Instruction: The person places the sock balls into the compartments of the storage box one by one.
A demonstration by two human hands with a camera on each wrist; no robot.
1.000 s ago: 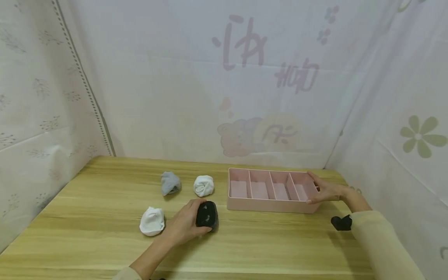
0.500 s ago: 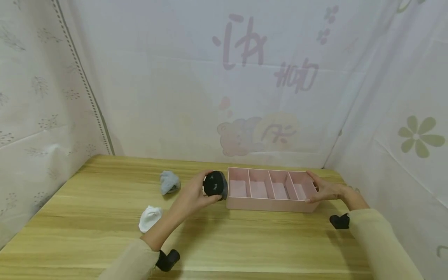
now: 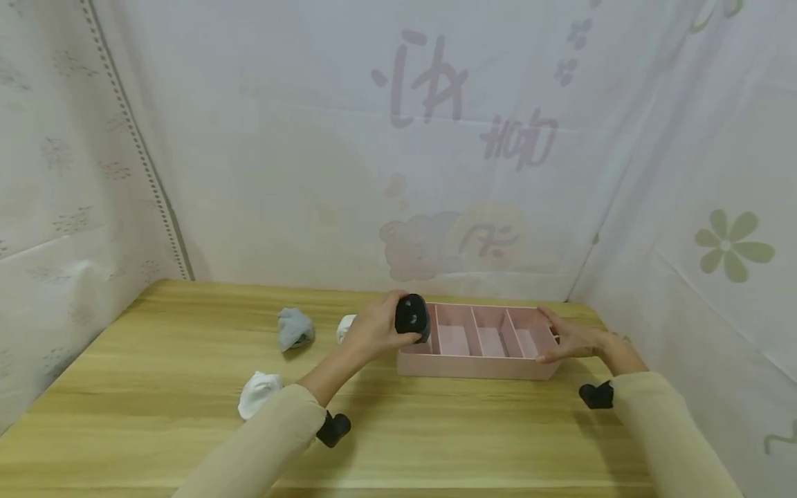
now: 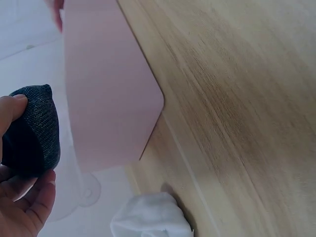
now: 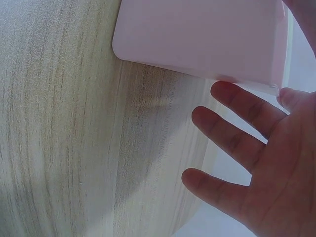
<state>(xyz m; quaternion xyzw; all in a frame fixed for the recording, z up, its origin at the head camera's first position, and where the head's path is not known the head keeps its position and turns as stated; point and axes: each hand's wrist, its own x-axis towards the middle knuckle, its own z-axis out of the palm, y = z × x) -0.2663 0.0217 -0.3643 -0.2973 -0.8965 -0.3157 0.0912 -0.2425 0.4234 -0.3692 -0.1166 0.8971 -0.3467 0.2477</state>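
1. Black sock ball (image 3: 412,318) sits gripped in the left hand (image 3: 376,328), fingers curled round it, held just over the leftmost slot of the pink divided tray (image 3: 479,366). In the left wrist view the same dark knit bundle (image 4: 30,131) is up off the surface (image 3: 436,429), tray wall right next to it.
2. Right hand (image 3: 569,339) is flat-fingered against the tray's right end, steadying it and not clutching anything; the right wrist view shows straight fingers (image 5: 237,143) by the pink wall (image 5: 197,39).
3. What could go sideways, imo: the slot looks narrow next to the ball, so it might catch on the divider and perch on top instead of dropping in. A hard push down could tip or skid the light tray if the right hand eases off.
4. A loose roll could also unravel on release and spill over into the next slot.
5. Grey sock ball (image 3: 293,327) and white sock ball (image 3: 257,393) wait on the surface, another white one (image 3: 344,326) half hidden behind the left hand.
6. Writing: big faded characters on the backdrop cloth (image 3: 436,76), mirrored or showing through, so I can't read them. No brand or label on the tray or socks that I can see.
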